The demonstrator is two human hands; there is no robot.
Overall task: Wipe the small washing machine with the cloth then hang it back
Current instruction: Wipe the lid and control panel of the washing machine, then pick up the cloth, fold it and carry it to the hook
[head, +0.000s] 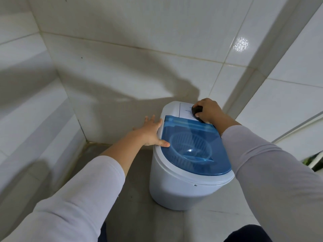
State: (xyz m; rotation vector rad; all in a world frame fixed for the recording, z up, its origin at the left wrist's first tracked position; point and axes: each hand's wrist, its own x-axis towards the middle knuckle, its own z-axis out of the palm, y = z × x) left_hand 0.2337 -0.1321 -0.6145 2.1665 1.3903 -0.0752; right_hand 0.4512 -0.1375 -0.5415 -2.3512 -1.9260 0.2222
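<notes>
The small white washing machine (176,187) stands on the floor in a tiled corner. Its blue see-through lid (195,149) is closed, and a ribbed basket shows through it. My right hand (208,110) is at the white control panel (185,109) at the back of the top. It is closed around a dark wad that looks like the cloth (197,110), pressing it onto the panel. My left hand (150,131) lies flat against the machine's left rim, fingers spread and thumb on the lid's edge.
White tiled walls (122,70) close in on the left and behind the machine. A tiled column edge (258,70) rises just right of it. Grey floor (132,189) lies in front and to the left. My knees show at the bottom edge.
</notes>
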